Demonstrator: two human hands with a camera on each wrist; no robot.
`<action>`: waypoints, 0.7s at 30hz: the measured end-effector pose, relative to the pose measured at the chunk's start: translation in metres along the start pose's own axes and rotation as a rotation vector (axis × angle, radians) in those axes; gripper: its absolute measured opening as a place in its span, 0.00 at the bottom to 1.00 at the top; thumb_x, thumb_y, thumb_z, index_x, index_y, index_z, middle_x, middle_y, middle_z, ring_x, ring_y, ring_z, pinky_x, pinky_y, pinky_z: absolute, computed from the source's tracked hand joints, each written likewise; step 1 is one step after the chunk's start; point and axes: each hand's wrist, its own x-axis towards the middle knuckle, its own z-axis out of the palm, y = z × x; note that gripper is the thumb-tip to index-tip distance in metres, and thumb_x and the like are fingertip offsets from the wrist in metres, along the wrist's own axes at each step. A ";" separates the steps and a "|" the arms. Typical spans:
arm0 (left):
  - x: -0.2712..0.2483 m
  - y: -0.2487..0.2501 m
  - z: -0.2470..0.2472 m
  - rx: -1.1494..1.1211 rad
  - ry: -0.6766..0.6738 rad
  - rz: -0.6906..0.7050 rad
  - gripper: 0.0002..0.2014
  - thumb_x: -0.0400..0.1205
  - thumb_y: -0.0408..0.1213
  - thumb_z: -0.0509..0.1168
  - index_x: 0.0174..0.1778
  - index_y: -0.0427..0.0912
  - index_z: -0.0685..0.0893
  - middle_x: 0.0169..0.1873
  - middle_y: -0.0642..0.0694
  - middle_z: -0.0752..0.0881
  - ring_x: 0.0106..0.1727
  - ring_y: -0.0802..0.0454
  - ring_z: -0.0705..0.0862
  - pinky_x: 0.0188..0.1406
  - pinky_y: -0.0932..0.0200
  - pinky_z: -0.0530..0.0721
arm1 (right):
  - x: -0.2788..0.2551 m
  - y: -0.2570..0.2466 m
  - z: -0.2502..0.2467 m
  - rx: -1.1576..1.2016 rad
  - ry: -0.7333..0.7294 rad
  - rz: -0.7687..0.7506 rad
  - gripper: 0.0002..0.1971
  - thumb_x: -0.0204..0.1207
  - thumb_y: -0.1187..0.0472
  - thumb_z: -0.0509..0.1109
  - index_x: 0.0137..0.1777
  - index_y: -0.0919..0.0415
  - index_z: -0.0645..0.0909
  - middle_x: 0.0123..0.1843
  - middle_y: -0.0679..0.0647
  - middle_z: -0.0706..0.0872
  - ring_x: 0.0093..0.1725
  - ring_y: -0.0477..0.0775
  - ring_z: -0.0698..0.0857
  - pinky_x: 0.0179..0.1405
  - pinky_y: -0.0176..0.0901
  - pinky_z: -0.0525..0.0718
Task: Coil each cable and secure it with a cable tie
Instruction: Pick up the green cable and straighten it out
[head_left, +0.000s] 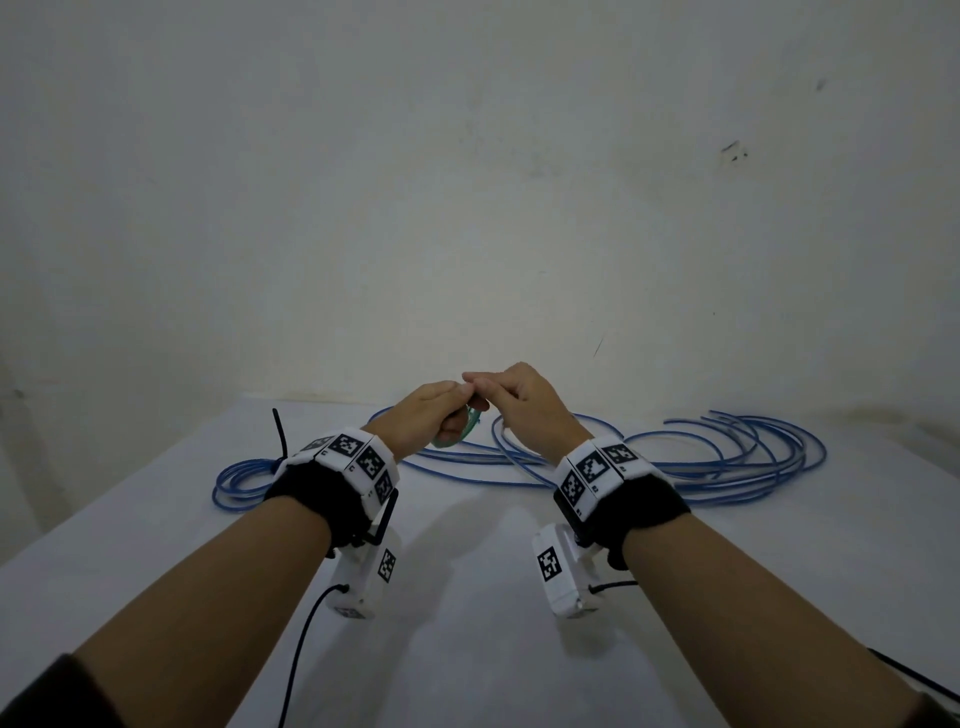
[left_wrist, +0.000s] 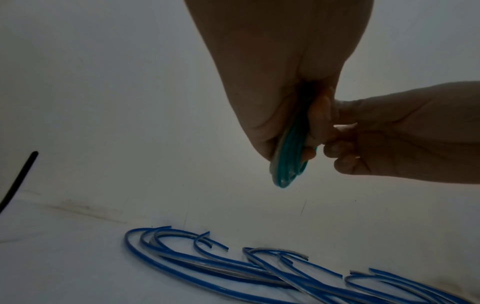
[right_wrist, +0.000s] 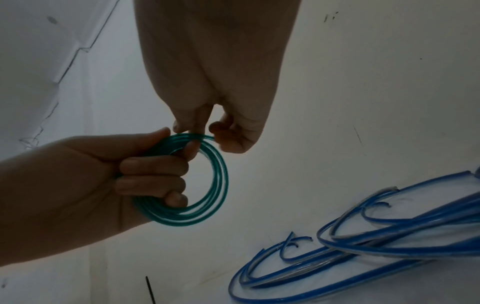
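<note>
A small coil of green cable (right_wrist: 213, 185) hangs in the air above the white table. My left hand (head_left: 441, 410) grips one side of the coil (head_left: 465, 427) with fingers curled round the strands. My right hand (head_left: 498, 397) pinches the top of the coil (left_wrist: 288, 164) at its loose end, just beside the left fingers (right_wrist: 153, 181). In the left wrist view the coil shows edge-on between both hands. Loose blue cables (head_left: 727, 457) lie spread on the table behind the hands. A coiled blue cable (head_left: 239, 480) with a black cable tie (head_left: 282, 434) lies at the left.
The white table (head_left: 467, 597) meets a pale wall right behind the cables. Several cut ends of blue cable (left_wrist: 207, 259) curl upward. Black wrist camera leads (head_left: 301, 649) trail over the near table. The black tie tail (right_wrist: 149, 290) sticks up.
</note>
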 end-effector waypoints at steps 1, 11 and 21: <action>0.000 -0.002 0.000 -0.025 -0.009 -0.012 0.17 0.89 0.37 0.47 0.41 0.36 0.77 0.21 0.51 0.64 0.21 0.59 0.62 0.22 0.68 0.62 | 0.001 0.002 0.000 -0.030 0.004 -0.002 0.12 0.83 0.64 0.62 0.54 0.66 0.87 0.36 0.46 0.79 0.41 0.40 0.79 0.45 0.22 0.72; 0.006 0.002 0.006 -0.101 0.106 -0.049 0.17 0.86 0.34 0.48 0.35 0.36 0.77 0.23 0.49 0.69 0.20 0.58 0.63 0.23 0.65 0.62 | 0.000 0.001 -0.005 0.234 -0.099 0.171 0.18 0.85 0.66 0.56 0.72 0.70 0.72 0.56 0.72 0.84 0.50 0.58 0.84 0.48 0.27 0.80; 0.009 -0.001 0.005 0.095 0.111 0.042 0.13 0.89 0.35 0.49 0.49 0.33 0.76 0.32 0.45 0.76 0.32 0.52 0.77 0.37 0.63 0.76 | -0.001 0.002 -0.007 0.151 -0.001 0.129 0.14 0.83 0.65 0.60 0.66 0.64 0.80 0.41 0.48 0.82 0.39 0.43 0.78 0.38 0.30 0.77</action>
